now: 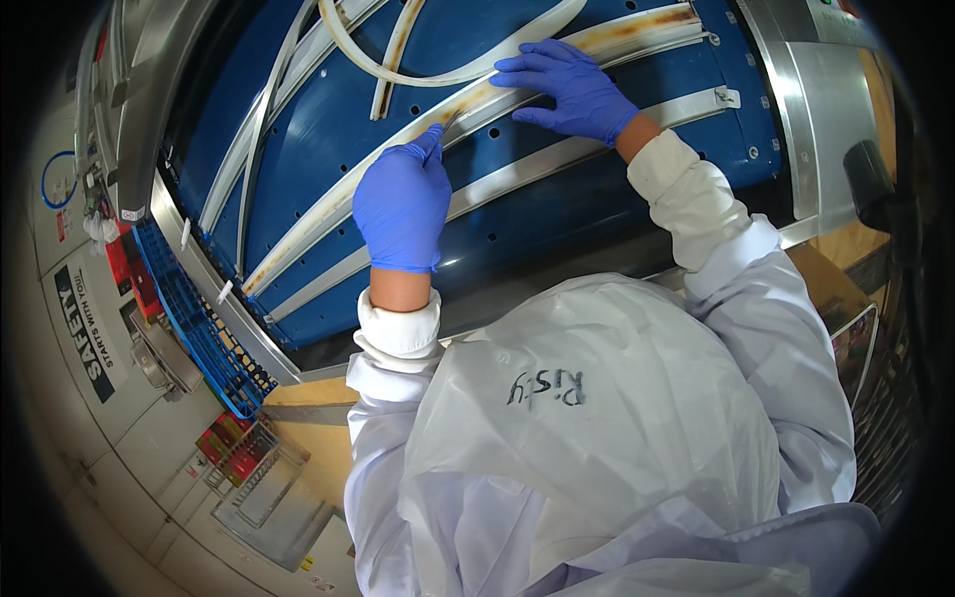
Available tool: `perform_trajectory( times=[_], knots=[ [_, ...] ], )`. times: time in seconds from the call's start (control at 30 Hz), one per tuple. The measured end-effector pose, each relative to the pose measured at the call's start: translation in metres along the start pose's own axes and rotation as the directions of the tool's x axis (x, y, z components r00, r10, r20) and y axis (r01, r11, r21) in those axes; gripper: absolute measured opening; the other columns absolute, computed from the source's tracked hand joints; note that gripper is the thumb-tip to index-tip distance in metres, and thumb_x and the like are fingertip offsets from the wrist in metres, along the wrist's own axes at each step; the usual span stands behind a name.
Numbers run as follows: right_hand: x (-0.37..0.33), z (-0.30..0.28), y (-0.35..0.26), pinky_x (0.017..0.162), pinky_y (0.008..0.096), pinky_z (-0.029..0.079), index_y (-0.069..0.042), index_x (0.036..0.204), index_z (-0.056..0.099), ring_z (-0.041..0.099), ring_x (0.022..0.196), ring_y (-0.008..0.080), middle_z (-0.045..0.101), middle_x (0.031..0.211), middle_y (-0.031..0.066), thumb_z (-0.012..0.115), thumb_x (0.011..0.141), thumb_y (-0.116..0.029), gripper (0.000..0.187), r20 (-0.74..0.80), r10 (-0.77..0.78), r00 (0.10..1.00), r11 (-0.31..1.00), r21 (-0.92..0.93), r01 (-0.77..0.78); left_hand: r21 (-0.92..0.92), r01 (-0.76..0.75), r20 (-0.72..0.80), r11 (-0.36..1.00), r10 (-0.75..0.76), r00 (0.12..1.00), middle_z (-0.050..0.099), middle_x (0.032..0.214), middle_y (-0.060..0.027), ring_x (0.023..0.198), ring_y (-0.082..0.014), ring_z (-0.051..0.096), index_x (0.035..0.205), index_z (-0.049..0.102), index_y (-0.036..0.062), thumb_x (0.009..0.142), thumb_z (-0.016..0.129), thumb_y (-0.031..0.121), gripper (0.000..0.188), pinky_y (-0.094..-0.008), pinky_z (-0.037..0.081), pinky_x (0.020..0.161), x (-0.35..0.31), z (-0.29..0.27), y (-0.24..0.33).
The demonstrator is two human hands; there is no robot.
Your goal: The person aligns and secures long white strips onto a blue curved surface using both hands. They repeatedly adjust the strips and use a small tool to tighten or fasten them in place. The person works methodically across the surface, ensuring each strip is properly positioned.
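Note:
A long white channel-like strip with brown stains runs diagonally over a blue panel dotted with dark holes. My left hand, in a blue glove, is closed in a pinch at a brown patch on this strip. A thin pointed tip shows beside its fingertips; what it holds is mostly hidden. Farther right, my right hand, also blue-gloved, lies open with spread fingers on the same strip. A second pale strip with an end fitting lies nearer me. Beyond my hands, a loose white band curves across the panel.
More white strips lie at the panel's left. A metal frame borders it there, with a blue plastic crate beyond. Red containers and a metal rack stand lower left. A dark handle-like part juts out at right.

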State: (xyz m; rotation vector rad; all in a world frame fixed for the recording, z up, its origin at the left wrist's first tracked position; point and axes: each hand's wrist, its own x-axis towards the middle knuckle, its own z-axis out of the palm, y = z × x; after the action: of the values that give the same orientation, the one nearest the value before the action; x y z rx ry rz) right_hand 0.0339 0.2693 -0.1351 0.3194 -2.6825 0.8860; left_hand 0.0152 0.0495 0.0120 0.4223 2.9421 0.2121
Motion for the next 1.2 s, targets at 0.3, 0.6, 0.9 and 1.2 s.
perform_trajectory(
  times=[0.3,0.6,0.9,1.2],
  knots=[
    [-0.001,0.003,0.003,0.116,0.0450,0.030,-0.029,0.134,0.058,0.042,0.136,0.0259,0.053,0.142,-0.0038,0.071,0.085,-0.040,0.051,0.073,0.002,0.997,1.000,-0.030,0.000,0.012,-0.023,-0.004,1.000,0.023,1.000,0.070,0.090,-0.0162,0.078,-0.0358,0.068,0.108,0.076,0.0225,0.090,0.061,0.026,0.023,-0.0426,0.055,0.071,0.011,0.003,-0.001],
    [-0.001,0.008,0.004,0.115,0.0402,0.033,-0.027,0.130,0.061,0.045,0.132,0.0226,0.055,0.137,-0.0054,0.071,0.082,-0.038,0.050,-0.025,-0.037,0.999,0.999,-0.029,0.037,0.020,0.011,0.087,1.000,-0.012,0.996,0.069,0.092,-0.0196,0.081,-0.0373,0.068,0.110,0.075,0.0202,0.091,0.062,0.026,0.024,-0.0413,0.054,0.074,0.011,0.001,0.013],
    [-0.001,0.009,0.005,0.116,0.0429,0.032,-0.028,0.133,0.059,0.043,0.134,0.0241,0.053,0.140,-0.0038,0.073,0.082,-0.040,0.054,0.010,-0.046,0.999,0.999,-0.014,0.046,-0.001,-0.017,0.045,1.000,0.017,0.999,0.069,0.086,-0.0188,0.076,-0.0383,0.067,0.106,0.076,0.0182,0.093,0.060,0.031,0.024,-0.0434,0.054,0.071,0.017,0.005,0.006],
    [-0.001,0.005,0.001,0.117,0.0423,0.032,-0.027,0.134,0.058,0.042,0.135,0.0230,0.052,0.141,-0.0042,0.075,0.080,-0.037,0.057,0.049,-0.001,0.999,1.000,-0.013,0.002,-0.014,-0.076,0.052,0.997,0.076,0.996,0.069,0.091,-0.0184,0.081,-0.0386,0.067,0.108,0.075,0.0199,0.092,0.062,0.027,0.023,-0.0424,0.054,0.073,0.022,0.014,0.014]
  ],
)
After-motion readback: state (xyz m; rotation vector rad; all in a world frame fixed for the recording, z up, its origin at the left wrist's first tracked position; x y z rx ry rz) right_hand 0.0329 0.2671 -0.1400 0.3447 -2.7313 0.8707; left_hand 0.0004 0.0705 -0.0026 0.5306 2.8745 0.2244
